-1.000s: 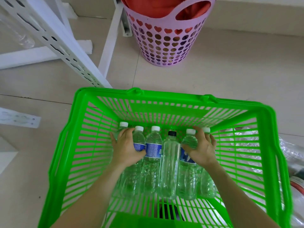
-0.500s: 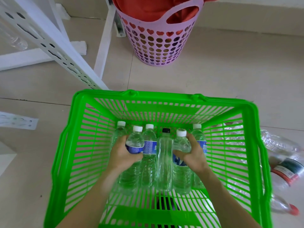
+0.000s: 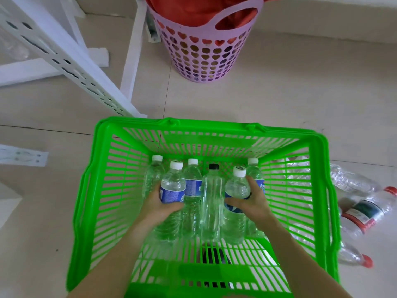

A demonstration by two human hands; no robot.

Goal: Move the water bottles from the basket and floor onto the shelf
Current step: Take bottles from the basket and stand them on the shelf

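Inside slatted basket [image 3: 204,124] | left fingers [image 3: 170,208] clasp ribbed bottle [image 3: 173,186] | right fingers [image 3: 254,186] clasp second bottle [image 3: 237,187]

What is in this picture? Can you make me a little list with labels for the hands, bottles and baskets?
Left hand: grips a blue-label bottle
Right hand: grips another white-capped bottle
Green basket: holds six bottles
Odd one out: black-capped bottle, in the middle
Floor bottles: red-capped, lying right of the basket
Purple basket: heart holes, orange cloth inside
Shelf: white frame, far left
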